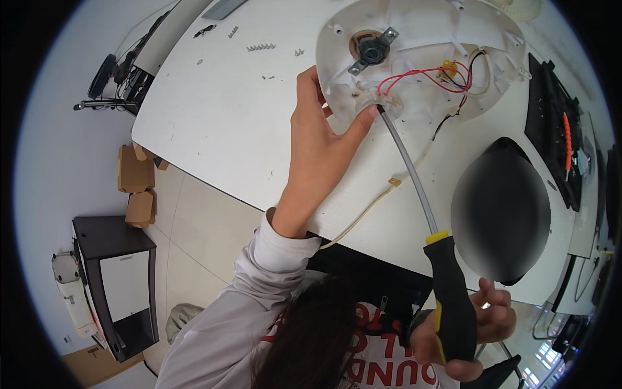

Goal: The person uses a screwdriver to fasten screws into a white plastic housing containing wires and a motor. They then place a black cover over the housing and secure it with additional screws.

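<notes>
An upturned white plastic housing [414, 48] lies at the far side of the white table. My left hand [317, 142] grips its near left edge, the thumb beside a small translucent part [391, 104] and the other fingers partly hidden behind the rim. In my right hand [495, 318] is a screwdriver [451, 285] with a black and yellow handle, held loosely. Its long shaft slants up and left, the tip by my left thumb at the translucent part. Red wires [421, 72] run inside the housing to a yellow component [447, 69]. A black part with metal tabs [373, 52] sits further left.
Several screws [261, 47] lie in groups on the table's left. A pale cable [363, 217] trails over the near edge. To the right are a dark, blurred oval object [502, 214] and a black panel [547, 123]. Cardboard boxes [136, 170] stand on the floor.
</notes>
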`<state>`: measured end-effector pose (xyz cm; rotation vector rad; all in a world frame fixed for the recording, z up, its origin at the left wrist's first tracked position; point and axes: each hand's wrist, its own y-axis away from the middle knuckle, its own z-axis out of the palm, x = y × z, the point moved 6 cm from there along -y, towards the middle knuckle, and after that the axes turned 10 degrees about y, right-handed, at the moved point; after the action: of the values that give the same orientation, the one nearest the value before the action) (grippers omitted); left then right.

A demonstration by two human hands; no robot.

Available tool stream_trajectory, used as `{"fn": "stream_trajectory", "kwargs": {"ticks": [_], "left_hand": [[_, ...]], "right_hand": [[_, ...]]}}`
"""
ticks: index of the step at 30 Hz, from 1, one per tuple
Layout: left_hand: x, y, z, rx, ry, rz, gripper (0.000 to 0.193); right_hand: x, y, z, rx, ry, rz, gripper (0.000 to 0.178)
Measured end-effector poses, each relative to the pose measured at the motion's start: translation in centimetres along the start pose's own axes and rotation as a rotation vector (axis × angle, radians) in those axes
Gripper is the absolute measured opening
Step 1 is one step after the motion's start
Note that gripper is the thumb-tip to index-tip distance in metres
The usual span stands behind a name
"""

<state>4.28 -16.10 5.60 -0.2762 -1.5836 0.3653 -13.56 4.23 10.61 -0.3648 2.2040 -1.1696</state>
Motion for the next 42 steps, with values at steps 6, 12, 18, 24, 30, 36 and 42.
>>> {"fn": "stream_trajectory", "kwargs": {"ticks": [6, 12, 18, 24, 30, 36, 42], "left_hand": [[0.2, -0.1, 0.3, -0.005, 0.008, 0.0, 0.057], [0.3, -0.1, 0.3, -0.008, 0.012, 0.009, 0.055], [0.3, -0.1, 0.2, -0.003, 0.013, -0.001, 0.056], [0.4, -0.1, 0.1, -0.001, 0.005, 0.014, 0.056], [0.4, -0.1, 0.3, -0.01, 0.034, 0.017, 0.055], [0.1, 0.0, -0.1, -0.004, -0.02, 0.011, 0.056], [0.3, -0.2, 0.5, -0.012, 0.019, 0.01, 0.056]], "right_hand": [[-0.2, 0.8, -0.2, 0.212, -0.038, -0.325, 0.037], [-0.4, 0.4, -0.4, 0.086, 0.071, 0.114, 0.034], [0.1, 0.8, -0.6, -0.066, -0.285, 0.034, 0.043], [0.6, 0.5, -0.9, 0.105, -0.229, 0.114, 0.045], [0.5, 0.2, -0.1, 0.219, 0.093, 0.239, 0.033], [1.0, 0.7, -0.4, 0.064, 0.108, 0.155, 0.042], [0.3, 0.7, -0.2, 0.021, -0.104, 0.146, 0.031]]}}
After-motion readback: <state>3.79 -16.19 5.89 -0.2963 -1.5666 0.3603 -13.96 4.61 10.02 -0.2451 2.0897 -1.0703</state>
